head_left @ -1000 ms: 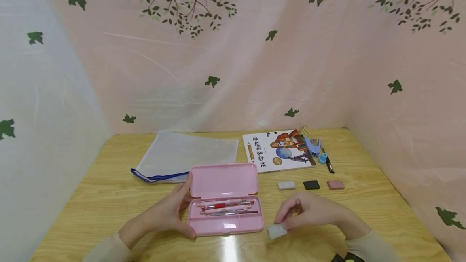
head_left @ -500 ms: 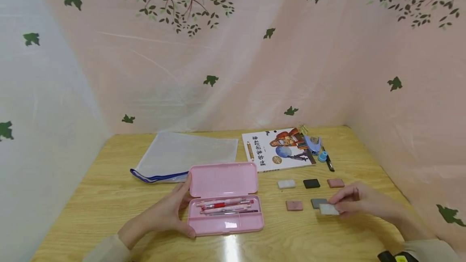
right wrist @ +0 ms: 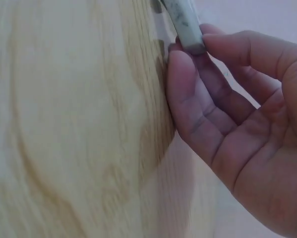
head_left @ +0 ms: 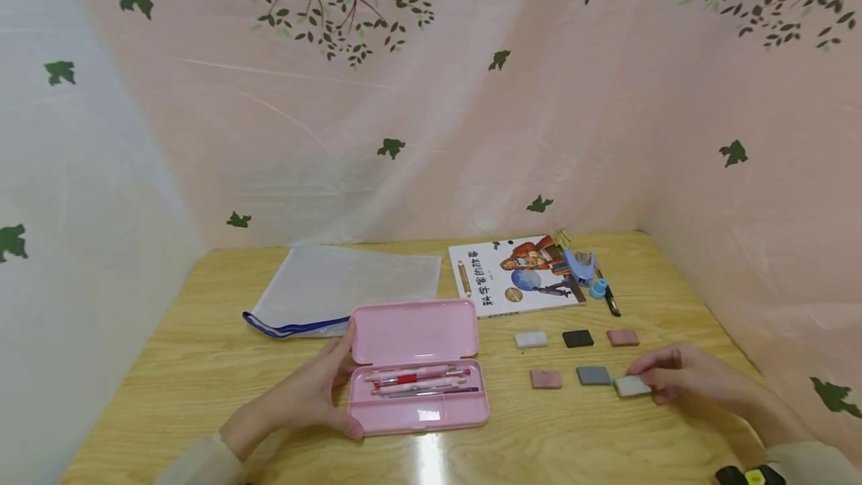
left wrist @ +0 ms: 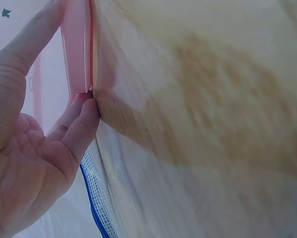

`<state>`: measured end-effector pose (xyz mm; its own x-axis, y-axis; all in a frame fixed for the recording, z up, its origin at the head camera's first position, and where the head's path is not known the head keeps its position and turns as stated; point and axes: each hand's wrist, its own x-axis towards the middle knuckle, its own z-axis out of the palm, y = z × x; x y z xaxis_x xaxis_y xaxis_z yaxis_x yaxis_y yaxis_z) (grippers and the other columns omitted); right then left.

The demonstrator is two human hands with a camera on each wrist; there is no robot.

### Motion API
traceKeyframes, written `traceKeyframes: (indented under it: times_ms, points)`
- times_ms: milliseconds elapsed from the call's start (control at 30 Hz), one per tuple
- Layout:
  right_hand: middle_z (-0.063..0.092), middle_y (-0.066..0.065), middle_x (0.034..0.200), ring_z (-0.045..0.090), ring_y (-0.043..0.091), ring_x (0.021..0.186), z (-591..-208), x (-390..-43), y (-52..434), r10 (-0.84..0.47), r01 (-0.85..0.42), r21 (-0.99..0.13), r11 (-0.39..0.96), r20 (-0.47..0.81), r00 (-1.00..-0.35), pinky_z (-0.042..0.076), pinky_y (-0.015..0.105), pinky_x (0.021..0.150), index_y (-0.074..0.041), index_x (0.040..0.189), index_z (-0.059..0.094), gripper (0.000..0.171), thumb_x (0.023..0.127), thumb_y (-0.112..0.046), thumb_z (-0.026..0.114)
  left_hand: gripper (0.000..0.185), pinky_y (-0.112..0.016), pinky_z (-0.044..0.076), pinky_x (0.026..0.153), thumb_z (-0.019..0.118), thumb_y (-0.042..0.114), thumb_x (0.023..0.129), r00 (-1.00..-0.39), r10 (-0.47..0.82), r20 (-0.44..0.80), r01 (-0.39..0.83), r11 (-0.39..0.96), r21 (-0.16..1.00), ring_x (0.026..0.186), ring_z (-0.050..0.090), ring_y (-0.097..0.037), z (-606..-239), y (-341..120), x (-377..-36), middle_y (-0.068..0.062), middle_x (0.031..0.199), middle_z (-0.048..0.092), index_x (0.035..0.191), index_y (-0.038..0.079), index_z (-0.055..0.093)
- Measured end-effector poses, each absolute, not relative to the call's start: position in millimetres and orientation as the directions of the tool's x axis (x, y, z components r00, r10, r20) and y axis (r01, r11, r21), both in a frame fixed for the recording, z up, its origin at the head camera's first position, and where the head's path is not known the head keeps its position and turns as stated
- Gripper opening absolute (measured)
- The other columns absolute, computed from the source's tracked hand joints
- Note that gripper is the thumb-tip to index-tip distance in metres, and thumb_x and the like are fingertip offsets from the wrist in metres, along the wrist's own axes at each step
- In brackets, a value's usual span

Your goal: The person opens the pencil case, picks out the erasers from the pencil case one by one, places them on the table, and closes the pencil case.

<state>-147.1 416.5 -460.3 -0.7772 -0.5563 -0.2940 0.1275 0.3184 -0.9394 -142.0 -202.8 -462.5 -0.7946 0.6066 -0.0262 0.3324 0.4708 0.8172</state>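
An open pink pencil case (head_left: 414, 365) with several pens in its tray lies near the table's front. My left hand (head_left: 346, 384) holds its left end, thumb at the front corner and fingers (left wrist: 79, 129) against the lid's edge (left wrist: 76, 49). To the right lie two rows of small erasers. The far row is white (head_left: 530, 339), black (head_left: 578, 338) and pink (head_left: 622, 337). The near row is pink (head_left: 545, 379), grey (head_left: 593, 375) and a pale grey eraser (head_left: 631, 385). My right hand (head_left: 648, 382) pinches the right end of the pale grey eraser (right wrist: 183, 20), which rests on the wood.
A clear mesh zip pouch (head_left: 343, 287) with blue trim lies behind the case. A picture book (head_left: 515, 275) sits at the back right with a blue stapler (head_left: 579, 266), a small blue piece (head_left: 597, 290) and a black pen (head_left: 611, 304) beside it. Curtain walls enclose the wooden table (head_left: 202, 365).
My right hand has carried the pale grey eraser rightward from beside the case's front and brought it down at the right end of the near row. The left hand stays put.
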Motion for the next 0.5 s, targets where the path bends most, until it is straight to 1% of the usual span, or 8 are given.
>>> traceKeyframes:
  times_ms: [133, 200, 267, 367, 433, 500]
  points:
    - [0.071, 0.002, 0.108, 0.065, 0.012, 0.086, -461.3, -148.5, 419.6, -0.525, 0.096, -0.933, 0.348, -0.279, -0.805, 0.061, 0.029, 0.070, 0.017, 0.121, 0.061, 0.029, 0.103, -0.005, 0.055, 0.151, -0.033, 0.042, 0.111, 0.097, 0.042, 0.062, -0.795, 0.606, -0.033, 0.330, 0.476, 0.815, 0.125, 0.057, -0.022, -462.7, -202.6, -142.8, -0.022, 0.157, 0.021, 0.162, 0.016, -0.014]
    - [0.069, 0.003, 0.112, 0.063, 0.011, 0.084, -461.4, -148.5, 420.3, -0.497, 0.074, -0.921, 0.381, -0.272, -0.824, 0.060, 0.029, 0.068, 0.018, 0.122, 0.060, 0.030, 0.103, -0.006, 0.055, 0.151, -0.034, 0.042, 0.111, 0.097, 0.042, 0.063, -0.796, 0.605, -0.038, 0.325, 0.480, 0.815, 0.125, 0.057, -0.023, -462.3, -203.0, -142.8, -0.022, 0.158, 0.019, 0.162, 0.016, -0.014]
    - [0.067, 0.007, 0.117, 0.062, 0.011, 0.083, -461.4, -148.4, 420.4, -0.467, 0.056, -0.904, 0.424, -0.271, -0.842, 0.060, 0.029, 0.067, 0.018, 0.125, 0.058, 0.034, 0.104, -0.008, 0.056, 0.150, -0.035, 0.042, 0.111, 0.097, 0.042, 0.063, -0.798, 0.601, -0.039, 0.324, 0.483, 0.813, 0.125, 0.057, -0.024, -462.0, -203.8, -142.4, -0.023, 0.158, 0.019, 0.162, 0.015, -0.014]
    - [0.062, 0.017, 0.124, 0.060, 0.011, 0.083, -460.4, -147.3, 419.0, -0.421, 0.035, -0.870, 0.492, -0.274, -0.865, 0.060, 0.031, 0.067, 0.015, 0.129, 0.057, 0.038, 0.104, -0.013, 0.057, 0.151, -0.036, 0.043, 0.111, 0.097, 0.042, 0.062, -0.801, 0.598, -0.033, 0.328, 0.485, 0.810, 0.124, 0.057, -0.024, -461.9, -204.6, -141.5, -0.023, 0.156, 0.021, 0.162, 0.015, -0.014]
    - [0.061, 0.023, 0.124, 0.059, 0.011, 0.082, -459.1, -146.9, 418.5, -0.393, 0.028, -0.847, 0.531, -0.275, -0.878, 0.060, 0.031, 0.067, 0.014, 0.129, 0.058, 0.038, 0.104, -0.015, 0.058, 0.151, -0.036, 0.043, 0.111, 0.097, 0.043, 0.062, -0.801, 0.597, -0.027, 0.335, 0.485, 0.808, 0.123, 0.058, -0.024, -462.1, -204.6, -141.2, -0.023, 0.156, 0.022, 0.162, 0.015, -0.013]
    - [0.061, 0.024, 0.122, 0.059, 0.011, 0.082, -457.5, -146.8, 418.3, -0.368, 0.025, -0.831, 0.556, -0.273, -0.889, 0.060, 0.032, 0.067, 0.013, 0.128, 0.058, 0.037, 0.104, -0.014, 0.058, 0.151, -0.036, 0.043, 0.111, 0.097, 0.044, 0.062, -0.801, 0.598, -0.023, 0.338, 0.484, 0.807, 0.123, 0.058, -0.024, -462.4, -204.1, -141.1, -0.023, 0.157, 0.021, 0.162, 0.016, -0.013]
